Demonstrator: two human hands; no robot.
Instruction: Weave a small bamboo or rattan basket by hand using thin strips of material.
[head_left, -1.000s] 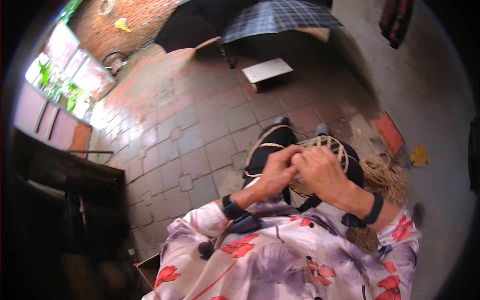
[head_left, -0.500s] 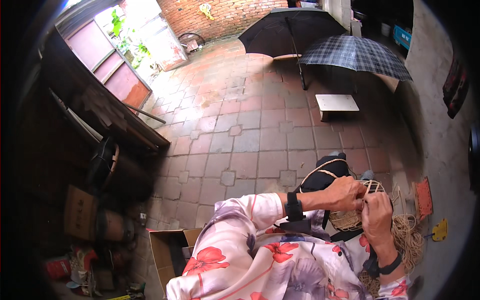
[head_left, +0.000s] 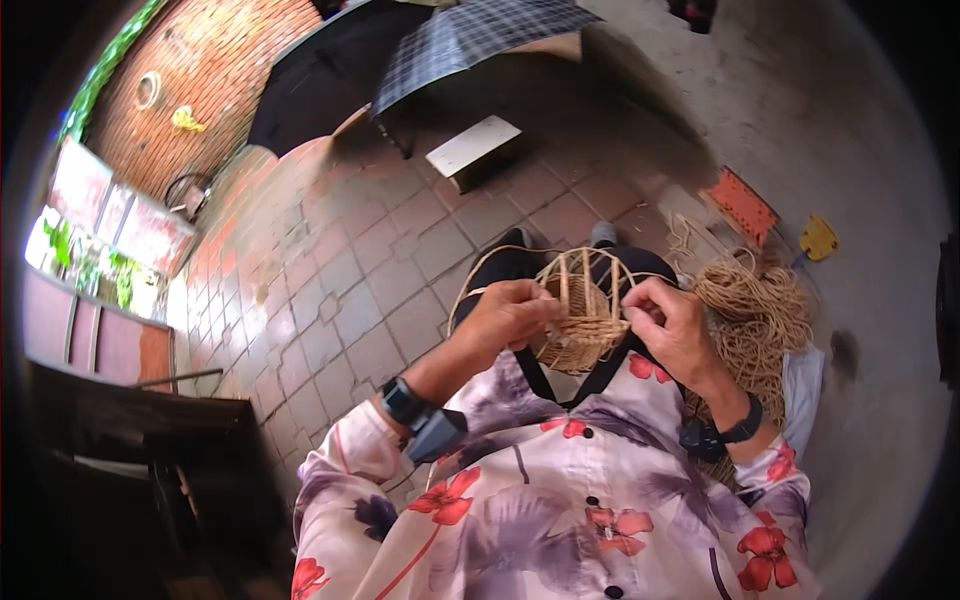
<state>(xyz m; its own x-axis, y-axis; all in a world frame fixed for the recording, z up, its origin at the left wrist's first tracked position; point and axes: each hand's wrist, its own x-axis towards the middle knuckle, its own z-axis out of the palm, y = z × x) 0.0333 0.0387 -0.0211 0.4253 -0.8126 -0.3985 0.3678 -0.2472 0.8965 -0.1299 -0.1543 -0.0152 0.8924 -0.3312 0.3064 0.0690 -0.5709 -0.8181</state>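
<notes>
A half-woven basket (head_left: 585, 335) of tan cord, with upright ribs and a curved hoop, rests between my dark-trousered knees. My left hand (head_left: 510, 315) pinches its woven edge at the left; a loose strand loops out beyond that hand over my left leg. My right hand (head_left: 665, 325) is at the basket's right side, fingers curled and closed; what is between the fingertips is too small to make out. A tangled heap of tan cord (head_left: 750, 315) lies to the right of my legs, with a white sheet (head_left: 805, 380) under its edge.
An orange brick-shaped block (head_left: 740, 200) and a yellow flat tool (head_left: 818, 235) lie at the right by a grey surface. Ahead are a low white stool (head_left: 470, 145) and open black and plaid umbrellas (head_left: 470, 40). An open gateway, brick wall and dark furniture (head_left: 150, 430) are on the left.
My hands, together over the basket earlier, have moved apart to either side, so more of its weave and ribs shows. The view swung leftward and back.
</notes>
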